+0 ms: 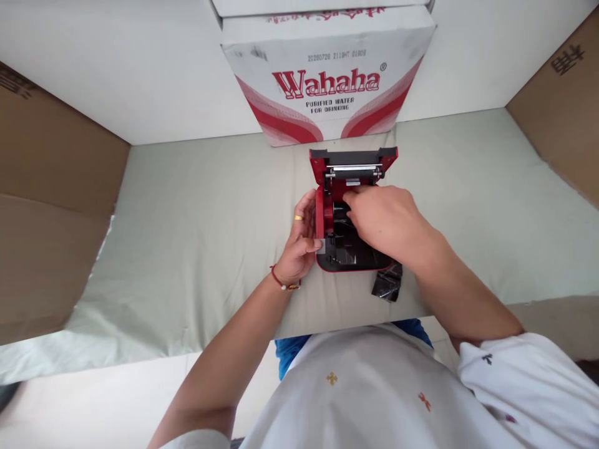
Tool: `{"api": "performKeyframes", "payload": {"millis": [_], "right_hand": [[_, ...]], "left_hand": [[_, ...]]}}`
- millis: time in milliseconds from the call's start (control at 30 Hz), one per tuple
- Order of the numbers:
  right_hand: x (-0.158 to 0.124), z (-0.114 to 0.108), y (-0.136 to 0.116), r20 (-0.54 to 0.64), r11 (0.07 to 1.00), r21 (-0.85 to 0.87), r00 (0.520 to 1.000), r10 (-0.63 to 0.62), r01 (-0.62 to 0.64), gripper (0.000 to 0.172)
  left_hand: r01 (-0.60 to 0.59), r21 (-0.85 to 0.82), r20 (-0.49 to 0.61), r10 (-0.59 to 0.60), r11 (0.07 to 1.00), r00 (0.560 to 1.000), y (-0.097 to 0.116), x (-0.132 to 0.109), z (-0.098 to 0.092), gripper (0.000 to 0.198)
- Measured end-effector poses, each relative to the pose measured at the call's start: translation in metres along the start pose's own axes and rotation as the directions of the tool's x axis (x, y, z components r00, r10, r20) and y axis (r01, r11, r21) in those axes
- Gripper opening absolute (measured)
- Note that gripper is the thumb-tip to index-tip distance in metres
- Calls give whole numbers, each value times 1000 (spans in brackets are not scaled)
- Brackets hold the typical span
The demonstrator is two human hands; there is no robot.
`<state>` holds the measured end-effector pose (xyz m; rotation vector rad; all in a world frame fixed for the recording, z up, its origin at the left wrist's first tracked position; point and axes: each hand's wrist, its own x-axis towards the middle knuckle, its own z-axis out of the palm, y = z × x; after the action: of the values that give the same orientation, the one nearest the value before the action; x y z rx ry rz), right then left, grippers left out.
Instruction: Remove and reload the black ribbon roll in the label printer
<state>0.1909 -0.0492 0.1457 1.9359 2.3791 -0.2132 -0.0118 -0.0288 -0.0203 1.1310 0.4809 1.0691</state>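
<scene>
A small red and black label printer (320, 212) stands on the cloth with its lid (354, 163) raised. Inside it lies a roll of glossy black ribbon (341, 212), partly covered by my right hand. My left hand (302, 243) grips the printer's left side, thumb at the front corner beside a small greyish tab (321, 246) and fingers along the wall. My right hand (386, 221) reaches into the compartment from the right, its bent fingers closed at the black roll; the fingertips are partly hidden. A loose black strip of film (387, 284) hangs out at the front right.
A Wahaha water carton (330, 81) stands behind the printer against a white wall. Brown cardboard boxes rise at the left (56, 218) and right (559, 93). Pale green cloth (210, 231) covers the table, whose front edge lies close to my body.
</scene>
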Motion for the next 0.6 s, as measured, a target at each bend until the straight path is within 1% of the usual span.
{"api": "performKeyframes", "payload": {"millis": [33, 67, 167, 233, 333, 400, 433, 467, 533, 567, 600], "right_hand": [[6, 1, -2, 28, 999, -32, 1000, -7, 8, 26], [10, 4, -4, 30, 999, -45, 999, -22, 23, 22], [15, 13, -4, -43, 999, -29, 998, -44, 42, 20], [14, 17, -3, -76, 999, -10, 997, -35, 34, 21], [7, 13, -4, -60, 1000, -12, 998, -8, 7, 19], [-5, 4, -6, -39, 999, -12, 999, 35, -35, 19], [-14, -1, -6, -49, 999, 10, 997, 53, -53, 20], [-25, -6, -5, -80, 997, 55, 995, 59, -54, 19], [-51, -17, 5, -184, 979, 205, 982, 47, -8, 16], [-66, -20, 13, -245, 957, 290, 969, 46, 28, 15], [-81, -21, 25, -280, 928, 370, 958, 64, 46, 15]], "left_hand": [[-3, 6, 2, 3, 1000, 1000, 0, 0, 0, 104], [-5, 15, 4, 5, 1000, 1000, 0, 1, 0, 104], [-10, 31, 9, 10, 999, 1000, 0, 1, 0, 105], [-8, 23, 6, 8, 1000, 1000, 0, 2, 1, 105], [-4, 12, 1, 4, 1000, 1000, 1, 2, 1, 104], [5, 5, 0, -5, 1000, 1000, 1, 2, 1, 104], [11, -2, -1, -11, 1000, 1000, 1, 2, 1, 104], [15, -7, -4, -15, 1000, 1000, 2, 1, 1, 103], [16, -7, -10, -17, 1000, 1000, 2, 1, 1, 103], [15, -3, -13, -15, 1000, 1000, 2, 1, 1, 102], [16, 3, -15, -16, 1000, 1000, 3, 0, 1, 102]]}}
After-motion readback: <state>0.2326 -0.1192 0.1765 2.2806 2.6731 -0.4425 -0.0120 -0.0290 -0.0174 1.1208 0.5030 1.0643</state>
